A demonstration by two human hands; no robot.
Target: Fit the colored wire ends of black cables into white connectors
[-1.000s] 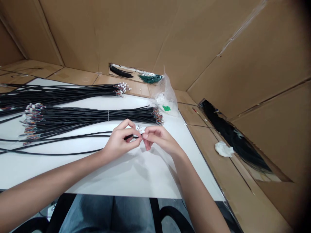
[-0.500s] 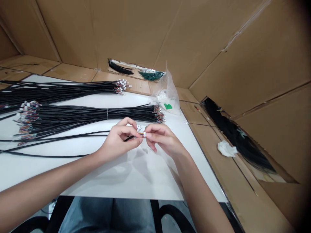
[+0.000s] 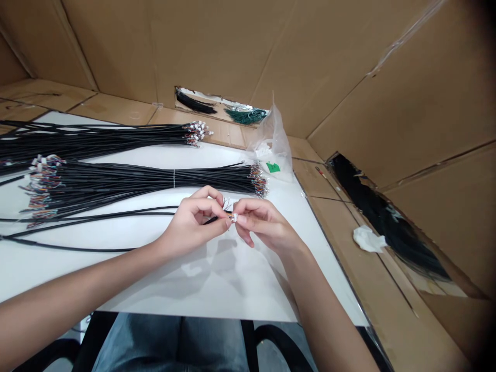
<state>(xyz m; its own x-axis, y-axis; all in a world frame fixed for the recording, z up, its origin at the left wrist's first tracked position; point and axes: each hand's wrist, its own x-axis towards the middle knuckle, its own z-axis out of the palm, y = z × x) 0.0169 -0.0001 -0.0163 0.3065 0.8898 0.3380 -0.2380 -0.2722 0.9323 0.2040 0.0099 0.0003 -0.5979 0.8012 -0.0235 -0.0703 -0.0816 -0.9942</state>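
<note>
Between thumb and fingers, my left hand (image 3: pixel 203 214) pinches the thin coloured wires at the end of a black cable (image 3: pixel 210 220). A small white connector (image 3: pixel 234 217) sits at the wire tips, gripped by the thumb and index finger of my right hand (image 3: pixel 263 222). Some fine loose wire ends (image 3: pixel 228 204) stick up behind the fingertips. Both hands are held just above the white table (image 3: pixel 174 289), close together. How far each wire sits in the connector is too small to tell.
A tied bundle of black cables (image 3: pixel 116 181) lies behind my hands, with another bundle (image 3: pixel 147 138) farther back. A clear plastic bag (image 3: pixel 277 139) with white pieces stands at the back right. Cardboard walls (image 3: pixel 217 46) surround the table; crumpled white paper (image 3: pixel 368 239) lies at right.
The view has shifted slightly, so most things appear a little displaced. Both hands keep their pinch, and the white connector shows a little more between the fingertips.
</note>
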